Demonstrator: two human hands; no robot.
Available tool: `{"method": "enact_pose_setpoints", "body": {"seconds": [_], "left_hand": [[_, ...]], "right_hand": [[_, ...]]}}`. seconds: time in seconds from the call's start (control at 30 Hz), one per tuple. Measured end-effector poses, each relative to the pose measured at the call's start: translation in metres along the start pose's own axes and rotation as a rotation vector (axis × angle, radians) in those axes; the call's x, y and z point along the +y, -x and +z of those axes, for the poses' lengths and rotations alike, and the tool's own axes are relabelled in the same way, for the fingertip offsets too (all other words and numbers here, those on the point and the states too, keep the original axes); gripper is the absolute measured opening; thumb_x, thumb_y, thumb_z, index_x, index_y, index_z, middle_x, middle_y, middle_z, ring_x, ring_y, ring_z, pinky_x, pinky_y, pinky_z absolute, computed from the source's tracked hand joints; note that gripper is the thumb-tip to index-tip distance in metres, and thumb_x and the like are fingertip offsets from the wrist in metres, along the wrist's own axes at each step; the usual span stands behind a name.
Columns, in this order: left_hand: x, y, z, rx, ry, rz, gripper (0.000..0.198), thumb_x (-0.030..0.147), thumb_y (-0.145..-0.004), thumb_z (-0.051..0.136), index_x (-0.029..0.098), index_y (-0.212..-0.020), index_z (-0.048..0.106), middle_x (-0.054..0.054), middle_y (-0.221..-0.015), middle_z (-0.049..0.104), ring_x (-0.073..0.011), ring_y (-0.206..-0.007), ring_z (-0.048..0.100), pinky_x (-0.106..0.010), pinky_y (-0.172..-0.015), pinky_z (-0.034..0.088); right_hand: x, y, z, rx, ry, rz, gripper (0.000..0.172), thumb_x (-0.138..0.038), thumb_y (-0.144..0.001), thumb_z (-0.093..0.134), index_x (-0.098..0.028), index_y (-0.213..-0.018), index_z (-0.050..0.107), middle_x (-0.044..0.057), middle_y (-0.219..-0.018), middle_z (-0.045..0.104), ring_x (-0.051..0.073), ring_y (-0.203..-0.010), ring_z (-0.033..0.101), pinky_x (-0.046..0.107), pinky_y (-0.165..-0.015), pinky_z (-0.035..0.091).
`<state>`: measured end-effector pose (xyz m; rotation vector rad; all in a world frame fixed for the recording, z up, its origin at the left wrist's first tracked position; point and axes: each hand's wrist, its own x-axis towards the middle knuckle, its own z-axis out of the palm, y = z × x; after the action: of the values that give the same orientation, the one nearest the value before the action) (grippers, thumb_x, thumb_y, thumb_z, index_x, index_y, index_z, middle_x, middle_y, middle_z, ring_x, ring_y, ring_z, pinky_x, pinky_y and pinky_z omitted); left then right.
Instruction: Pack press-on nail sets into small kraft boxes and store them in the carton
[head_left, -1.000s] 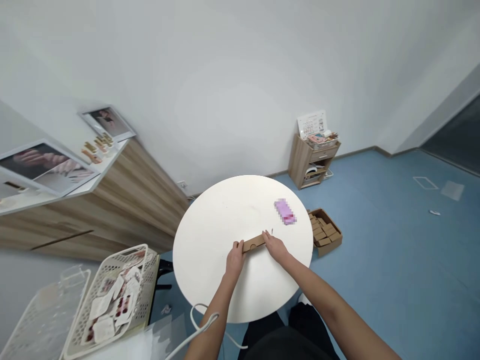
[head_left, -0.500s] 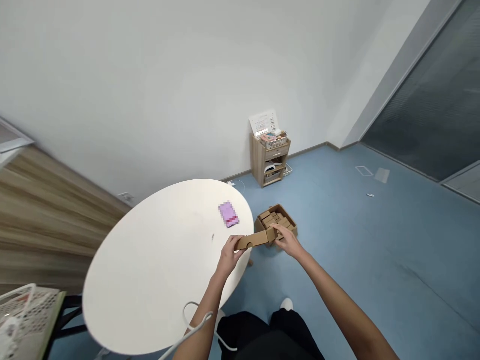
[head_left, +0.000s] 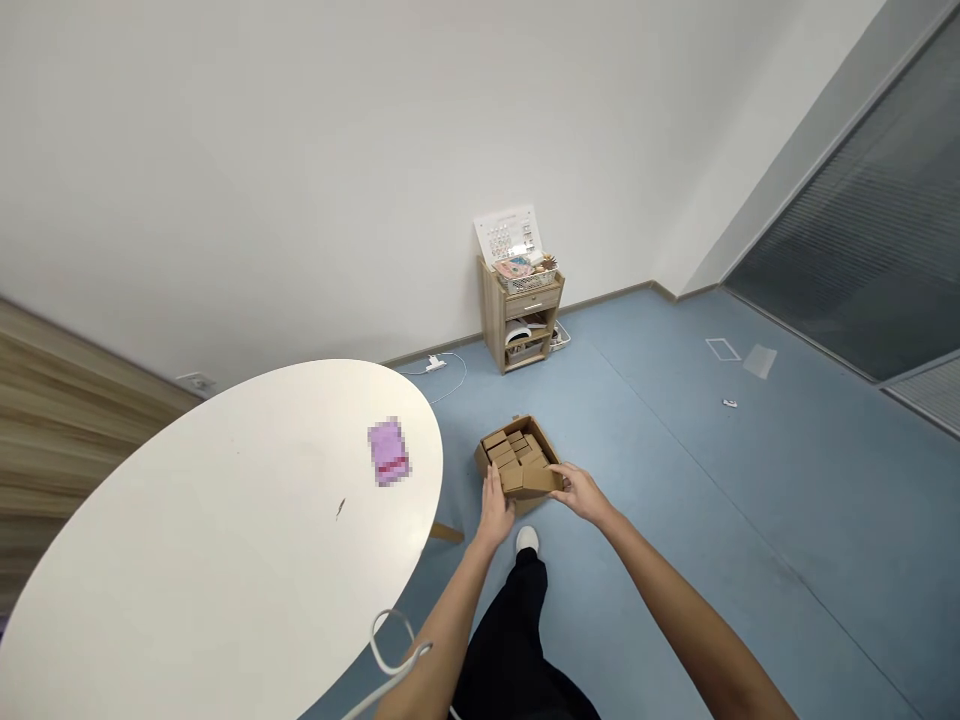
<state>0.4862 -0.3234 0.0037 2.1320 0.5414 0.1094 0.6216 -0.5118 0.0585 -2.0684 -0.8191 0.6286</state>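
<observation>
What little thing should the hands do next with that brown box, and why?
Probably lower the small box gently and let go. The left hand and right hand hold it right at the carton on the floor, and the other small boxes are packed in there, so it seems to belong with them.

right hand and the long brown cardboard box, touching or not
Touching: the head view shows the right hand with its fingers against the end of the long brown cardboard box.
</observation>
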Motion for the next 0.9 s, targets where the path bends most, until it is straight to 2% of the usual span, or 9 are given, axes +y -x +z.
{"method": "enact_pose_setpoints", "body": {"seconds": [0.07, 0.13, 0.23, 0.37, 0.5, 0.6, 0.77, 0.83, 0.9], "left_hand": [[-0.006, -0.019, 0.027, 0.010, 0.004, -0.039, 0.086, 0.015, -0.084, 0.047, 0.017, -0.153, -0.004, -0.014, -0.162, 0.006, -0.0266, -0.149, 0.004, -0.048, -0.121, 0.012], [-0.014, -0.041, 0.046, -0.015, 0.032, -0.081, 0.087, 0.016, -0.084, 0.047, 0.018, -0.153, -0.006, -0.012, -0.162, 0.007, -0.0253, -0.149, 0.005, -0.047, -0.122, 0.012], [-0.028, -0.075, 0.062, -0.091, 0.070, -0.208, 0.087, 0.019, -0.083, 0.050, 0.019, -0.154, 0.001, -0.011, -0.162, 0.011, -0.0251, -0.148, 0.008, -0.042, -0.121, 0.017], [-0.046, -0.114, 0.077, -0.202, -0.025, -0.441, 0.088, 0.024, -0.078, 0.058, 0.014, -0.153, 0.014, -0.016, -0.161, 0.012, -0.0293, -0.148, 0.007, -0.042, -0.121, 0.016], [-0.068, -0.143, 0.110, -0.331, -0.181, -0.510, 0.078, 0.025, -0.079, 0.056, 0.013, -0.150, 0.027, -0.016, -0.161, 0.011, -0.0309, -0.148, 0.007, -0.046, -0.120, 0.014], [-0.090, -0.160, 0.156, -0.383, -0.251, -0.533, 0.073, 0.025, -0.080, 0.055, 0.021, -0.149, 0.032, -0.012, -0.162, 0.011, -0.0322, -0.148, 0.006, -0.054, -0.118, 0.013], [-0.142, -0.182, 0.239, -0.377, -0.334, -0.563, 0.077, 0.024, -0.078, 0.057, 0.024, -0.150, 0.031, -0.013, -0.162, 0.008, -0.0365, -0.147, 0.001, -0.066, -0.114, 0.005], [-0.165, -0.189, 0.264, -0.349, -0.362, -0.569, 0.078, 0.026, -0.077, 0.058, 0.028, -0.149, 0.031, -0.011, -0.162, 0.008, -0.0373, -0.147, -0.002, -0.069, -0.111, 0.001], [-0.187, -0.196, 0.280, -0.312, -0.398, -0.573, 0.080, 0.026, -0.076, 0.058, 0.030, -0.150, 0.028, -0.010, -0.162, 0.005, -0.0375, -0.147, -0.005, -0.071, -0.110, -0.001]], "right_hand": [[0.020, -0.023, 0.002, -0.023, 0.031, 0.005, 0.052, -0.024, -0.076, 0.069, -0.023, -0.127, 0.059, 0.010, -0.119, 0.060, 0.024, -0.104, 0.062, 0.036, -0.087, 0.053], [0.039, -0.046, 0.002, -0.069, 0.069, 0.014, 0.052, -0.024, -0.077, 0.068, -0.024, -0.128, 0.058, 0.009, -0.119, 0.060, 0.024, -0.104, 0.062, 0.037, -0.088, 0.052], [0.065, -0.081, -0.005, -0.150, 0.148, 0.050, 0.053, -0.019, -0.078, 0.065, -0.024, -0.130, 0.057, 0.008, -0.120, 0.059, 0.023, -0.102, 0.063, 0.036, -0.089, 0.051], [0.097, -0.135, -0.024, -0.195, 0.316, 0.125, 0.054, -0.014, -0.081, 0.059, -0.024, -0.133, 0.052, 0.008, -0.123, 0.056, 0.022, -0.104, 0.062, 0.032, -0.090, 0.048], [0.140, -0.195, -0.027, -0.258, 0.475, 0.150, 0.052, -0.013, -0.084, 0.054, -0.025, -0.134, 0.049, 0.007, -0.127, 0.053, 0.019, -0.100, 0.063, 0.028, -0.087, 0.046], [0.183, -0.236, -0.008, -0.319, 0.567, 0.131, 0.049, -0.010, -0.084, 0.054, -0.025, -0.130, 0.051, 0.007, -0.126, 0.054, 0.019, -0.097, 0.064, 0.027, -0.084, 0.046], [0.265, -0.284, 0.048, -0.388, 0.664, 0.102, 0.049, -0.008, -0.083, 0.053, -0.025, -0.129, 0.051, 0.009, -0.129, 0.054, 0.021, -0.099, 0.065, 0.028, -0.082, 0.047], [0.294, -0.297, 0.071, -0.422, 0.674, 0.092, 0.048, -0.007, -0.084, 0.052, -0.025, -0.129, 0.052, 0.010, -0.128, 0.054, 0.022, -0.100, 0.065, 0.028, -0.082, 0.047], [0.320, -0.306, 0.091, -0.455, 0.668, 0.081, 0.048, -0.006, -0.084, 0.051, -0.024, -0.128, 0.053, 0.012, -0.128, 0.055, 0.023, -0.101, 0.065, 0.029, -0.083, 0.047]]}}
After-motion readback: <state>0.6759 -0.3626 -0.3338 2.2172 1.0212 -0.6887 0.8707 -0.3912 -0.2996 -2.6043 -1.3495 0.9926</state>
